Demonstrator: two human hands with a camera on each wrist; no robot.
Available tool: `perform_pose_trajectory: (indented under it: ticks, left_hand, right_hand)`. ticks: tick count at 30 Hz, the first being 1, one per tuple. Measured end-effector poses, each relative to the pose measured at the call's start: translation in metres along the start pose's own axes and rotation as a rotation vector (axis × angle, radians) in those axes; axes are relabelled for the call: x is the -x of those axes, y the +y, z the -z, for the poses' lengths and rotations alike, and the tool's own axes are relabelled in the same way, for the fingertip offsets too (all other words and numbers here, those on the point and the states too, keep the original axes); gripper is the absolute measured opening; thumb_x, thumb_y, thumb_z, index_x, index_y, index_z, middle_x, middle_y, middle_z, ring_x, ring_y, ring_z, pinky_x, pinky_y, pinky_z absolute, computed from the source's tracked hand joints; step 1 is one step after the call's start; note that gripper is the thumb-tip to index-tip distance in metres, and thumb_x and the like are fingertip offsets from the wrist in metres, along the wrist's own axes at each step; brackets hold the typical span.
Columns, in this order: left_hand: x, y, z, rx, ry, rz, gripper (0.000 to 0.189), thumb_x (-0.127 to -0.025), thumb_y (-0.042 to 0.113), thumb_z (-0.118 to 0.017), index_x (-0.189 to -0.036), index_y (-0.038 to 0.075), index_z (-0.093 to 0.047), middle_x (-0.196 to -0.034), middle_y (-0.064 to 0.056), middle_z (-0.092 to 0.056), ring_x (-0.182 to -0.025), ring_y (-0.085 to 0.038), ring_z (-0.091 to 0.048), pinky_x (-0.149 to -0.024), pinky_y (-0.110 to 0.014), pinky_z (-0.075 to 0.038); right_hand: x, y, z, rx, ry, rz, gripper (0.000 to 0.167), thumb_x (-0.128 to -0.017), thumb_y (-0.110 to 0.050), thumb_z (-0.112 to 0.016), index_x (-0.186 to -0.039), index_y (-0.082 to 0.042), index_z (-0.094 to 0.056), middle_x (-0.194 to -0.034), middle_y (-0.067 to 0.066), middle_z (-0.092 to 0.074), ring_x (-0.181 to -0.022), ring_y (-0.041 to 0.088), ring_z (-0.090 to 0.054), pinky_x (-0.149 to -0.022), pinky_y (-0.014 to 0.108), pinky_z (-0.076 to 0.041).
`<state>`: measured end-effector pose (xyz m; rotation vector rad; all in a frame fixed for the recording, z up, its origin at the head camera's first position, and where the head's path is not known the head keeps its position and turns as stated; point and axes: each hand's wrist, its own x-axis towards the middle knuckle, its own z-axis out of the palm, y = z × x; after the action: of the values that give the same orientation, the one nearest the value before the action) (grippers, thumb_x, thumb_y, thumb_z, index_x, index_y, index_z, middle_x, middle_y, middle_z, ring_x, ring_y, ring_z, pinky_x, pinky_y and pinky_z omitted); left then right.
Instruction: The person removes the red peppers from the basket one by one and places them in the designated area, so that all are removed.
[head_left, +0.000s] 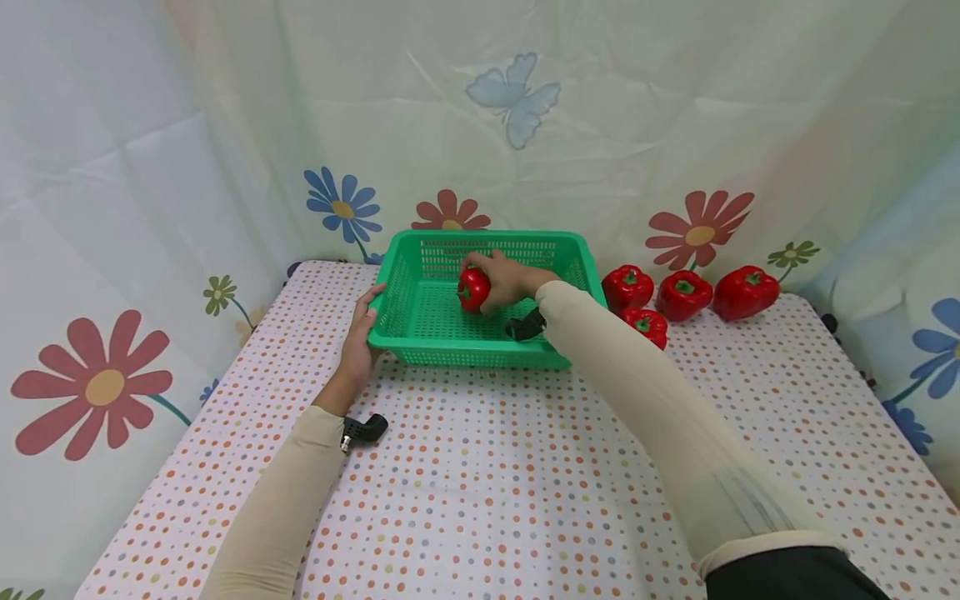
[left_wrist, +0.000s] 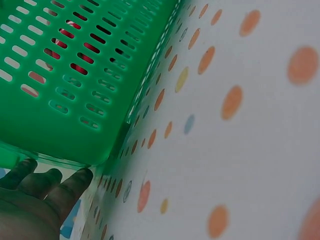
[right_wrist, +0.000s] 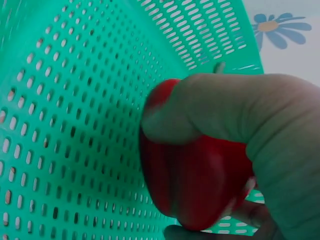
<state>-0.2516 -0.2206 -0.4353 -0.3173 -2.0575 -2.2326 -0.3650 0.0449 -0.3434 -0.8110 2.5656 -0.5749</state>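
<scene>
A green plastic basket [head_left: 480, 357] with slotted walls stands on the table against the back curtain. Inside it, over its floor, my right hand [head_left: 506, 279] grips a red bell pepper [head_left: 472, 290]. The right wrist view shows the thumb laid across that pepper [right_wrist: 200, 185], other fingers partly hidden beneath. My left hand [head_left: 358, 342] holds the basket's left rim near the front corner. In the left wrist view its fingertips [left_wrist: 82, 176] meet the rim, and red shows through the wall slots.
Right of the basket sit several more red bell peppers [head_left: 684, 295], one of them [head_left: 647, 327] close to its wall and partly covered by the right sleeve. A dotted cloth covers the table [head_left: 465, 483]. Flower-printed curtains [head_left: 600, 125] rise behind and at both sides.
</scene>
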Motion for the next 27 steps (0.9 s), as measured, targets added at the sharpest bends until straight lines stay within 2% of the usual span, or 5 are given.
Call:
perform_pose_trajectory:
  ticks: [5, 10, 20, 23, 27]
  left_hand:
    - [-0.001, -0.001, 0.001, -0.013, -0.006, -0.016, 0.051, -0.105, 0.030, -0.022, -0.155, 0.024, -0.021, -0.161, -0.006, -0.016, -0.140, -0.036, -0.030, -0.111, -0.058, -0.029]
    - [-0.002, -0.001, 0.002, -0.025, -0.008, -0.027, 0.051, -0.105, 0.031, -0.022, -0.155, 0.024, -0.021, -0.161, -0.007, -0.017, -0.140, -0.037, -0.030, -0.112, -0.060, -0.028]
    - [-0.005, -0.003, 0.000, -0.022, -0.016, -0.029, 0.051, -0.105, 0.032, -0.021, -0.155, 0.024, -0.019, -0.161, -0.007, -0.016, -0.139, -0.036, -0.030, -0.111, -0.055, -0.028]
    - [-0.004, -0.002, 0.000, -0.030, -0.015, -0.025, 0.051, -0.105, 0.033, -0.021, -0.155, 0.025, -0.019, -0.161, -0.007, -0.016, -0.137, -0.035, -0.031, -0.110, -0.053, -0.029]
    - [-0.005, -0.002, 0.002, -0.031, -0.012, -0.020, 0.051, -0.105, 0.035, -0.022, -0.155, 0.027, -0.020, -0.160, -0.008, -0.017, -0.135, -0.035, -0.033, -0.108, -0.051, -0.031]
  right_hand:
    - [0.008, -0.004, 0.004, -0.045, 0.009, 0.052, 0.075, -0.080, -0.026, -0.080, -0.141, -0.025, -0.037, -0.142, 0.016, -0.032, -0.125, 0.033, -0.043, -0.093, 0.047, -0.052]
    - [0.023, -0.015, 0.011, -0.072, 0.065, 0.136, 0.075, -0.082, -0.025, -0.078, -0.144, -0.025, -0.038, -0.143, 0.015, -0.033, -0.128, 0.031, -0.040, -0.094, 0.046, -0.052]
    - [0.080, -0.019, 0.014, -0.195, 0.325, 0.287, 0.072, -0.074, -0.016, -0.085, -0.134, -0.016, -0.044, -0.135, 0.011, -0.045, -0.125, 0.027, -0.045, -0.088, 0.044, -0.056]
    - [0.104, -0.015, 0.014, -0.247, 0.381, 0.280, 0.074, -0.074, -0.015, -0.085, -0.135, -0.016, -0.043, -0.136, 0.008, -0.046, -0.125, 0.026, -0.046, -0.087, 0.045, -0.056]
    - [0.137, -0.008, 0.017, -0.334, 0.409, 0.175, 0.078, -0.076, -0.017, -0.085, -0.138, -0.020, -0.038, -0.138, 0.006, -0.046, -0.126, 0.027, -0.045, -0.087, 0.048, -0.056]
